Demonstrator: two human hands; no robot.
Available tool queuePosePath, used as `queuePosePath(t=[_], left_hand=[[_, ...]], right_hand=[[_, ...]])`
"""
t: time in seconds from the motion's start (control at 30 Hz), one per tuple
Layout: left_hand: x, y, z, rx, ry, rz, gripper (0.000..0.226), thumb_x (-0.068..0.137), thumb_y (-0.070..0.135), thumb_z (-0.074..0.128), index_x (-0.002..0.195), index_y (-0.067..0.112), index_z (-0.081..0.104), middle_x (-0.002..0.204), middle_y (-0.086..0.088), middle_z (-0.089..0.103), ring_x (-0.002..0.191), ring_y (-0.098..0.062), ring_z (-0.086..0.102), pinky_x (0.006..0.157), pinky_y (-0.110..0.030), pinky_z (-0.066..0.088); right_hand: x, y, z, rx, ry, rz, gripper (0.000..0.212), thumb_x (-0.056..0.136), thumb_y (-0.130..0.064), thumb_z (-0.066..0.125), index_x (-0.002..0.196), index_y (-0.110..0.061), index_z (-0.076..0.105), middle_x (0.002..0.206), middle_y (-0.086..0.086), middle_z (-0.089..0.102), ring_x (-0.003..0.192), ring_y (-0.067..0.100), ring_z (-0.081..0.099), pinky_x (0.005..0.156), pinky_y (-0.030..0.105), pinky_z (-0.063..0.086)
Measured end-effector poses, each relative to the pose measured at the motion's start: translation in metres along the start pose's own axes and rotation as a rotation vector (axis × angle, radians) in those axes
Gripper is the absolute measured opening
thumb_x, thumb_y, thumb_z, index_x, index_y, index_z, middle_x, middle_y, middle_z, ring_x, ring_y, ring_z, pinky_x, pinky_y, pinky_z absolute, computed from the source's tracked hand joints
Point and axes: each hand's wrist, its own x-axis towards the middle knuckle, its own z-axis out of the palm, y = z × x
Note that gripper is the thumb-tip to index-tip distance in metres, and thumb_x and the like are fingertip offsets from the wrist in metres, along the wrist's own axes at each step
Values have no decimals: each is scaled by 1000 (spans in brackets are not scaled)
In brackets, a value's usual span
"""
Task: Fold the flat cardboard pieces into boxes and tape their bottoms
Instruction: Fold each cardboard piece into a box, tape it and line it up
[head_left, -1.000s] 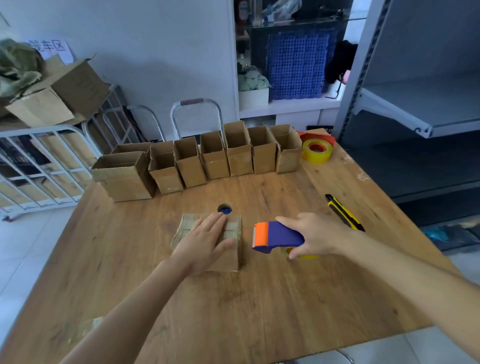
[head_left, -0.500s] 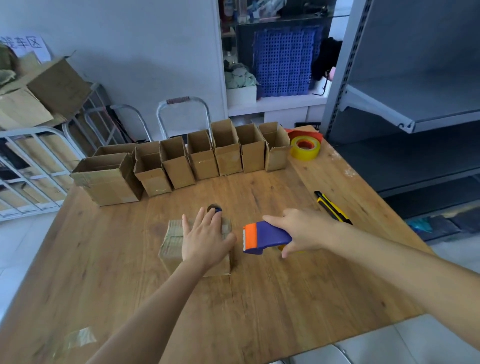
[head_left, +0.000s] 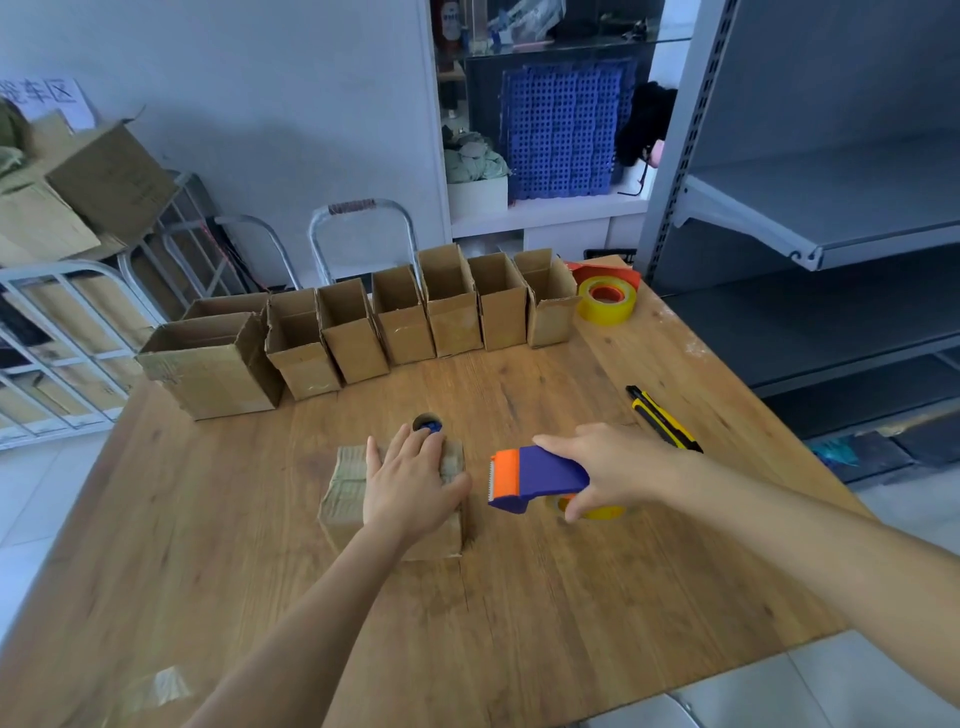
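A small cardboard box (head_left: 347, 493) stands bottom-up in the middle of the wooden table (head_left: 519, 597). My left hand (head_left: 408, 483) lies flat on its top with the fingers spread, pressing the flaps down. Just right of the box, my right hand (head_left: 608, 467) grips a blue and orange tape dispenser (head_left: 535, 478) with a yellow tape roll under the palm; its orange toothed end points at the box, a short gap away. Along the far edge stands a row of several folded open boxes (head_left: 400, 317), with a larger box (head_left: 213, 364) at the left end.
A yellow tape roll (head_left: 607, 301) sits at the far right corner. A yellow and black utility knife (head_left: 662, 418) lies right of my right hand. A round hole (head_left: 427, 423) in the table is just beyond the box. Grey metal shelving (head_left: 831, 208) stands to the right.
My left hand has shifted a little on the box top and the dispenser has come slightly closer to the box. The camera view has drifted left.
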Motion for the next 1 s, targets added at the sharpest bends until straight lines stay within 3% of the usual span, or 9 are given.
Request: queuePosePath(t=[0.1,0.23,0.37,0.6,0.73,0.83,1.0], left_hand=[[0,2,0,-19,16,-18,58,90,54,42,140,24,41,146,5,41,146,-18,15,119,-50,-6],[0,4,2,-31,27,-20,61,84,59,49,135,25,44,134,7,48,142,-17,24,120,-47,-2],[-1,6,1,-39,36,-16,56,84,57,50,129,25,48,129,7,50,139,-17,28,119,-47,-1],[-3,15,11,-12,1,-24,47,80,53,52,118,27,54,120,10,54,128,-14,40,119,-45,-2],[-15,10,22,4,95,-33,49,76,53,52,119,28,55,120,14,53,127,-11,39,119,-42,-3],[-11,-4,21,-104,36,-117,54,74,52,56,121,27,55,117,13,54,123,-11,43,120,-42,1],[-11,-13,21,-163,56,-106,54,73,52,59,121,27,55,115,12,55,121,-11,44,120,-42,4]], right_hand=[[5,-15,-4,-105,-18,19,83,72,-54,77,138,-26,35,108,4,52,95,25,57,65,32,45],[10,-39,-13,-280,-23,39,80,73,-55,75,135,-18,40,112,9,57,95,29,60,65,32,42],[14,-57,-18,-300,-41,67,57,76,-50,74,113,-15,49,103,6,60,78,25,54,61,32,42],[22,-62,-11,-306,-85,67,23,80,-27,63,97,-14,59,87,3,59,73,25,56,59,29,44],[18,-51,16,-127,-38,73,27,78,-27,62,101,-16,53,86,4,55,72,27,52,55,29,40],[18,-45,16,-48,-22,89,24,76,-28,61,94,-17,51,84,2,57,74,27,56,56,29,40],[30,-56,16,-125,0,45,27,81,-32,61,102,-17,52,83,0,51,77,29,56,60,31,42]])
